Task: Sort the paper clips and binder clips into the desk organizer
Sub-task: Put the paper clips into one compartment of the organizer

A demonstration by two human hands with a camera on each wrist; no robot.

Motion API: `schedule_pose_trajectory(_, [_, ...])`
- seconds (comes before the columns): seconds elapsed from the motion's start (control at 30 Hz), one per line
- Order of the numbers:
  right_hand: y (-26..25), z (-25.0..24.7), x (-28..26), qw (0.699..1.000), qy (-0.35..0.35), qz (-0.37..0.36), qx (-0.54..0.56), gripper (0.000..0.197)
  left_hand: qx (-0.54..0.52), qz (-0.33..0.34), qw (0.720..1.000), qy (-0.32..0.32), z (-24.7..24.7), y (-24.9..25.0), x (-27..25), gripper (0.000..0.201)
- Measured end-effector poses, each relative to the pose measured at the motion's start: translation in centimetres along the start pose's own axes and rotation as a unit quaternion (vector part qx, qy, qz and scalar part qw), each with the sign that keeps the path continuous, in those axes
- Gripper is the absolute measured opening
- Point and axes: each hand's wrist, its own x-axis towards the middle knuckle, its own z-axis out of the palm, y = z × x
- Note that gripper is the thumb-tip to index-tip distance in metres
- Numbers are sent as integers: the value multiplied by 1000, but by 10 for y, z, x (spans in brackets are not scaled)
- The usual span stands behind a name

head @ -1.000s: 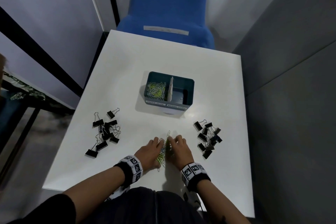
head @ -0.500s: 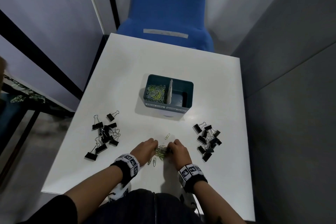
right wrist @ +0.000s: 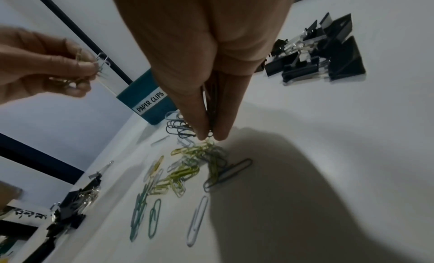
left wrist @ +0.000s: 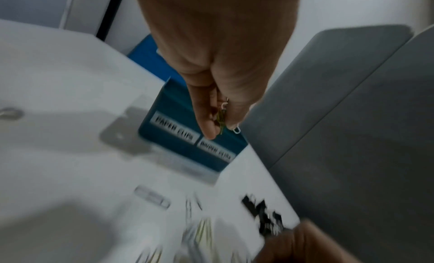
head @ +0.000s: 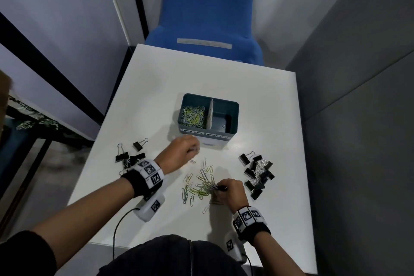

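Observation:
A teal two-compartment desk organizer [head: 231, 105] stands mid-table; its left compartment holds paper clips [head: 193, 115], its right one shows only a bare floor. My left hand [head: 190, 149] is raised just in front of the organizer and pinches a small bunch of paper clips [left wrist: 223, 116]. My right hand [head: 220, 188] pinches several paper clips [right wrist: 210, 118] at the edge of the loose pile [head: 201, 184] on the table. Black binder clips lie in two heaps, one at the left [head: 132, 157] and one at the right [head: 257, 173].
A blue chair [head: 206, 18] stands behind the white table [head: 268, 101]. A grey wall panel [head: 358, 96] runs along the table's right side. Labels on the organizer's front read PAPER CLIPS [right wrist: 150, 102] and, blurred, a second one [left wrist: 216, 153].
My left hand has lifted off the pile with clips and moved forward toward the organizer. The pile has spread out. My right hand stays at the pile, pinching clips.

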Motion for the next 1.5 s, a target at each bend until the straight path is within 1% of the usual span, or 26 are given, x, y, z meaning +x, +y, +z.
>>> schedule_pose_trajectory(0.13, [-10, -15, 0, 999, -13, -30, 0, 13, 17, 15, 997, 71, -40, 11, 41, 7])
schedule_pose_trajectory(0.2, [-21, -24, 6, 999, -13, -48, -7, 14, 24, 0, 994, 107, -53, 12, 61, 5])
schedule_pose_trajectory(0.27, [-35, -36, 16, 998, -2, -64, -4, 13, 22, -23, 993, 113, -60, 8, 75, 5])
schedule_pose_trajectory(0.3, [-44, -43, 22, 997, 6, -73, -1, 13, 23, -35, 994, 105, -61, 6, 79, 10])
schedule_pose_trajectory(0.37, [-63, -58, 34, 995, 21, -95, -4, 12, 37, -56, 994, 87, -57, 0, 78, 21])
schedule_pose_trajectory(0.4, [-74, -66, 40, 994, 29, -103, -2, 11, 49, -65, 992, 93, -53, -2, 75, 23])
schedule_pose_trajectory(0.5, [-108, -90, 63, 989, 68, -131, 8, 7, 91, -88, 984, 125, -30, -8, 53, 7])
schedule_pose_trajectory(0.53, [-118, -97, 71, 987, 85, -139, 5, 7, 103, -97, 983, 119, -20, -11, 44, 6])
schedule_pose_trajectory(0.57, [-129, -103, 79, 984, 100, -146, 9, 9, 110, -114, 983, 95, -10, -15, 35, 7])
schedule_pose_trajectory(0.6, [-139, -108, 86, 982, 112, -148, 18, 10, 115, -134, 983, 57, 1, -20, 27, 11])
schedule_pose_trajectory(0.7, [-158, -113, 103, 982, 121, -144, 29, 21, 144, -187, 968, -90, 30, -40, 7, 43])
schedule_pose_trajectory(0.73, [-160, -111, 106, 982, 124, -142, 18, 25, 154, -193, 962, -118, 39, -45, 2, 50])
schedule_pose_trajectory(0.77, [-159, -108, 107, 982, 129, -141, 8, 26, 168, -192, 958, -132, 48, -49, -3, 55])
schedule_pose_trajectory(0.83, [-151, -95, 104, 980, 136, -142, -12, 19, 199, -180, 953, -140, 63, -55, -13, 64])
schedule_pose_trajectory(0.87, [-144, -86, 100, 981, 125, -143, -26, 14, 216, -171, 952, -136, 70, -57, -19, 68])
schedule_pose_trajectory(0.9, [-135, -75, 95, 984, 99, -140, -49, 14, 233, -155, 951, -129, 76, -59, -24, 72])
schedule_pose_trajectory(0.93, [-124, -63, 91, 985, 63, -134, -83, 16, 245, -128, 953, -122, 81, -61, -30, 75])
schedule_pose_trajectory(0.97, [-112, -51, 87, 985, 25, -127, -118, 21, 248, -95, 955, -134, 85, -60, -36, 78])
schedule_pose_trajectory(1.0, [-99, -40, 85, 982, -12, -117, -149, 29, 263, -67, 951, -150, 88, -60, -41, 79])
schedule_pose_trajectory(1.07, [-72, -23, 86, 977, -68, -89, -180, 55, 293, -12, 945, -145, 94, -63, -50, 75])
schedule_pose_trajectory(1.1, [-62, -17, 87, 977, -81, -75, -182, 66, 301, 17, 943, -141, 97, -65, -54, 71])
schedule_pose_trajectory(1.17, [-47, -10, 89, 975, -82, -61, -196, 77, 300, 49, 944, -130, 97, -65, -61, 65])
schedule_pose_trajectory(1.23, [-40, -5, 90, 970, -87, -70, -215, 79, 279, 33, 951, -129, 96, -66, -68, 71])
schedule_pose_trajectory(1.3, [-38, 0, 88, 963, -105, -90, -231, 76, 244, -3, 961, -128, 93, -69, -75, 76])
schedule_pose_trajectory(1.4, [-36, 14, 76, 955, -127, -107, -244, 76, 229, -25, 965, -129, 90, -78, -84, 74])
schedule_pose_trajectory(1.5, [-34, 23, 53, 954, -135, -175, -202, 68, 234, -29, 961, -143, 89, -83, -87, 80])
